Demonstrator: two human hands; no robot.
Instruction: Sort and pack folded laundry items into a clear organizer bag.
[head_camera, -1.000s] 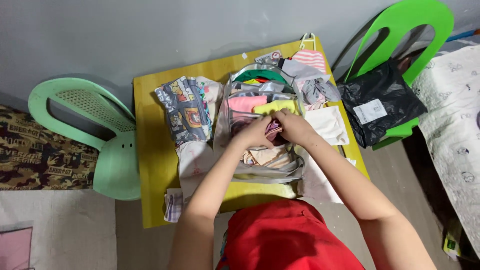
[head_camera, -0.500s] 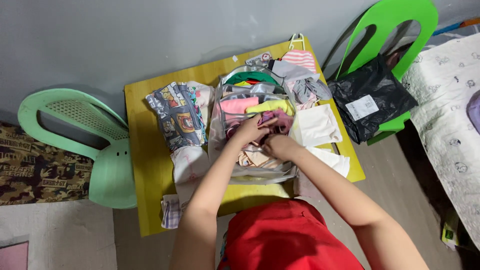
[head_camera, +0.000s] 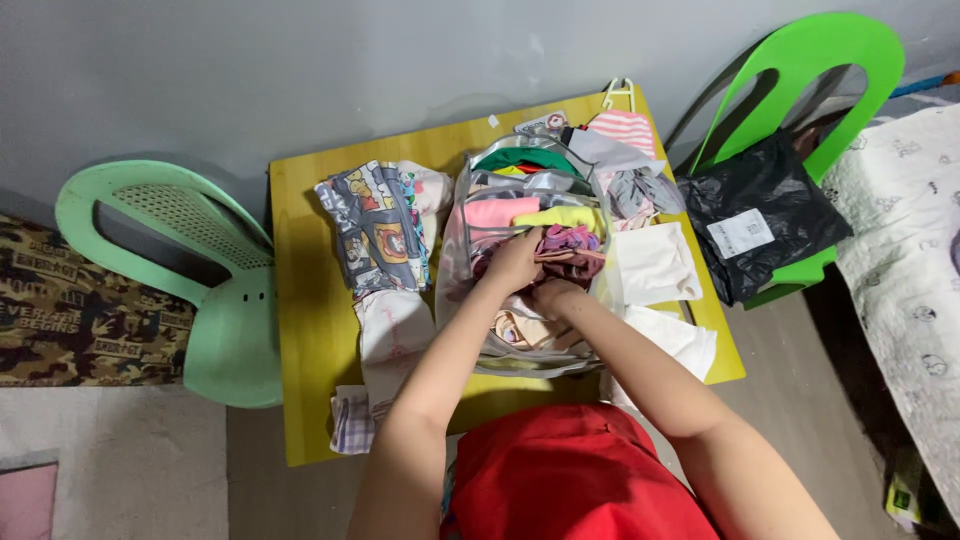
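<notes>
Two hands meet over a clear zip organiser bag (head_camera: 470, 270) at the centre of the yellow surface (head_camera: 310, 330). Your left hand (head_camera: 515, 262) has its grip closed on a folded maroon garment (head_camera: 568, 255) at the bag's 2 o'clock side; your right hand (head_camera: 556, 296) presses just below, its grip hidden. The step looks like tucking the garment among the rolled clothes. Folded piles crowd 9 and 3 o'clock; bare surface lies toward the near left edge.

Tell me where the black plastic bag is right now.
In the head view, the black plastic bag lies on the seat of the bright green chair, right of the yellow table.
</notes>
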